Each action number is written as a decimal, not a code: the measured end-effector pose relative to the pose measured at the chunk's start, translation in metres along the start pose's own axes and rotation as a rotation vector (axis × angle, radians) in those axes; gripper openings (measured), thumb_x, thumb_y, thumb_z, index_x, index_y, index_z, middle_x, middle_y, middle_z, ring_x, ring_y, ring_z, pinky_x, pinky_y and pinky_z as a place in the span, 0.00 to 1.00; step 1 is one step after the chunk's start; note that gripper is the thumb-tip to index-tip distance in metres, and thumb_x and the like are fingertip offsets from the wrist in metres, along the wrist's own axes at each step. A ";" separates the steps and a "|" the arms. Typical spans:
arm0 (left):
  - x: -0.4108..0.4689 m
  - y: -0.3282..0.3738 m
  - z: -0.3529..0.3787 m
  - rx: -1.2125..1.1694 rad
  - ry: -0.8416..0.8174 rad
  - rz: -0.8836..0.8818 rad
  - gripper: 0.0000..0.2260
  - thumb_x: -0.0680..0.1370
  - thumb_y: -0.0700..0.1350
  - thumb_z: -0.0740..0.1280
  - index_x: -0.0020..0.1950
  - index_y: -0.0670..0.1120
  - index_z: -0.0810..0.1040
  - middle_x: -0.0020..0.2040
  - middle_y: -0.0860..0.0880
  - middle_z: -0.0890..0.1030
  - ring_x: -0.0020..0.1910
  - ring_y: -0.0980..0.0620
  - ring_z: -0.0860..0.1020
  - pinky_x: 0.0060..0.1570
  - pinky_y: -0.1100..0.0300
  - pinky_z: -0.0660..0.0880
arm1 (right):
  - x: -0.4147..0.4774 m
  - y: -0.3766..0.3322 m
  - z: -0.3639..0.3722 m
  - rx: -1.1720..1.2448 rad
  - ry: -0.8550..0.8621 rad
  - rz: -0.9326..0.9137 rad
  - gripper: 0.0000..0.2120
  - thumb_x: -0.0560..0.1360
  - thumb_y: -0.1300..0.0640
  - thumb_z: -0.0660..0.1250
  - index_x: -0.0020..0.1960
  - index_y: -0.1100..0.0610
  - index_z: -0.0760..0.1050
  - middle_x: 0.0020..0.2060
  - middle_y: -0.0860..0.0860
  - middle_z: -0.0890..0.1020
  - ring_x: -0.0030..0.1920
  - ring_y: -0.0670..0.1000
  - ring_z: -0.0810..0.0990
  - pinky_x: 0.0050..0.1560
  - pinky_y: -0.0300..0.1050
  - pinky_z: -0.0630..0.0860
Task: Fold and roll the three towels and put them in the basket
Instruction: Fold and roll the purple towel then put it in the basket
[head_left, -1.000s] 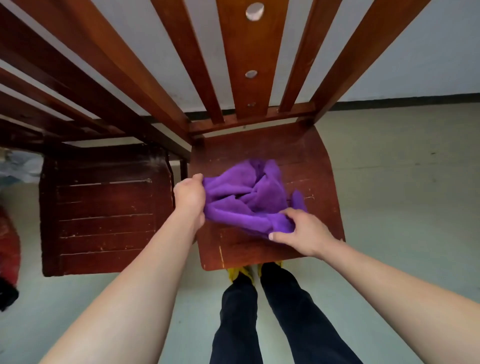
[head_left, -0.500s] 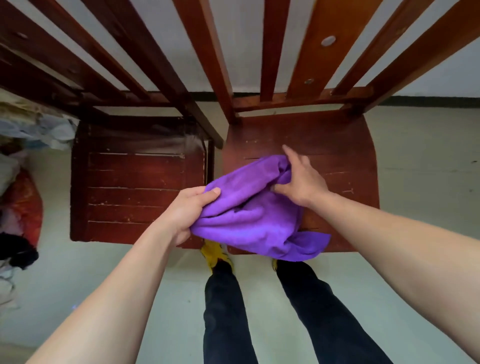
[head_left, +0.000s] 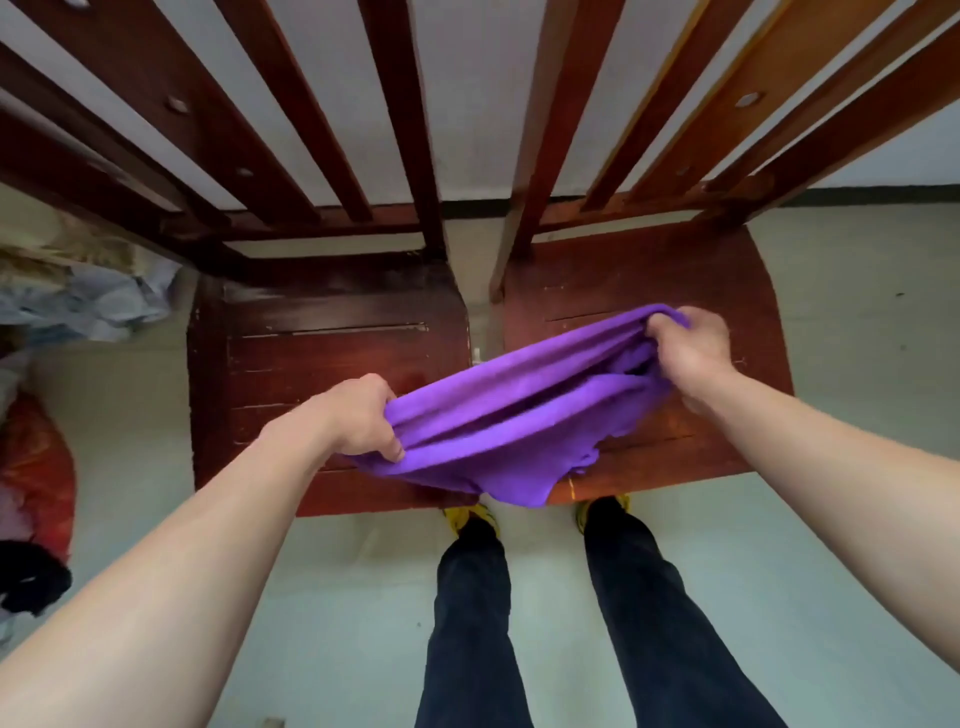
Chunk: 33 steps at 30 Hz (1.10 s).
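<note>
A purple towel (head_left: 511, 415) hangs stretched between my two hands, above the seats of two wooden chairs. My left hand (head_left: 353, 415) grips its near left end over the left chair (head_left: 291, 364). My right hand (head_left: 688, 345) grips its far right end over the right chair (head_left: 727, 291). The cloth is bunched in long folds, and a loose flap sags over the front edge of the seats. No other towel and no basket is in view.
The two chairs stand side by side with slatted backs rising toward the wall. A heap of cloth and bags (head_left: 62, 301) lies on the floor at the left, with a red bag (head_left: 36, 467) and something black (head_left: 31, 582) below it. My legs (head_left: 545, 623) stand before the chairs.
The towel was crumpled on the right seat. Both hands have lifted it and pulled apart, stretching it across the two chairs. The view has shifted left.
</note>
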<state>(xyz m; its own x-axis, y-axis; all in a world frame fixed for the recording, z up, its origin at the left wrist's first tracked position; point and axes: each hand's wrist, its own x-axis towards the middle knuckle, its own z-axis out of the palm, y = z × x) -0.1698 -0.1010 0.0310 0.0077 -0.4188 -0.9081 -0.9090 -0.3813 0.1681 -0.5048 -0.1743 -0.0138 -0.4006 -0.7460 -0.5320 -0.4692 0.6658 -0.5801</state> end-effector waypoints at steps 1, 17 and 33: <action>0.001 -0.006 -0.004 0.009 0.017 0.011 0.12 0.63 0.47 0.78 0.41 0.48 0.80 0.38 0.49 0.81 0.40 0.47 0.79 0.39 0.60 0.74 | 0.001 0.000 -0.004 -0.052 0.055 -0.016 0.09 0.69 0.55 0.64 0.31 0.56 0.71 0.30 0.52 0.76 0.36 0.54 0.74 0.39 0.51 0.71; 0.089 -0.052 -0.040 -0.615 0.827 -0.306 0.26 0.69 0.51 0.75 0.63 0.45 0.73 0.63 0.41 0.76 0.63 0.41 0.74 0.62 0.51 0.71 | 0.034 0.022 -0.017 -0.363 0.110 0.145 0.08 0.70 0.52 0.69 0.46 0.55 0.76 0.54 0.60 0.82 0.55 0.62 0.80 0.58 0.56 0.76; 0.098 -0.030 0.083 -1.334 0.412 -0.362 0.11 0.63 0.42 0.71 0.27 0.47 0.69 0.29 0.45 0.72 0.25 0.50 0.70 0.30 0.60 0.69 | -0.017 0.013 0.105 -0.984 -0.388 -0.519 0.24 0.70 0.56 0.71 0.65 0.53 0.73 0.68 0.54 0.67 0.65 0.61 0.68 0.57 0.56 0.74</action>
<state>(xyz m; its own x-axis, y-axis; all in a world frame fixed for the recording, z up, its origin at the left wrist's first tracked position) -0.1762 -0.0626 -0.0948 0.4763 -0.2496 -0.8431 0.2274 -0.8913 0.3923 -0.4216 -0.1510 -0.0775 0.2037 -0.7553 -0.6229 -0.9788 -0.1425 -0.1472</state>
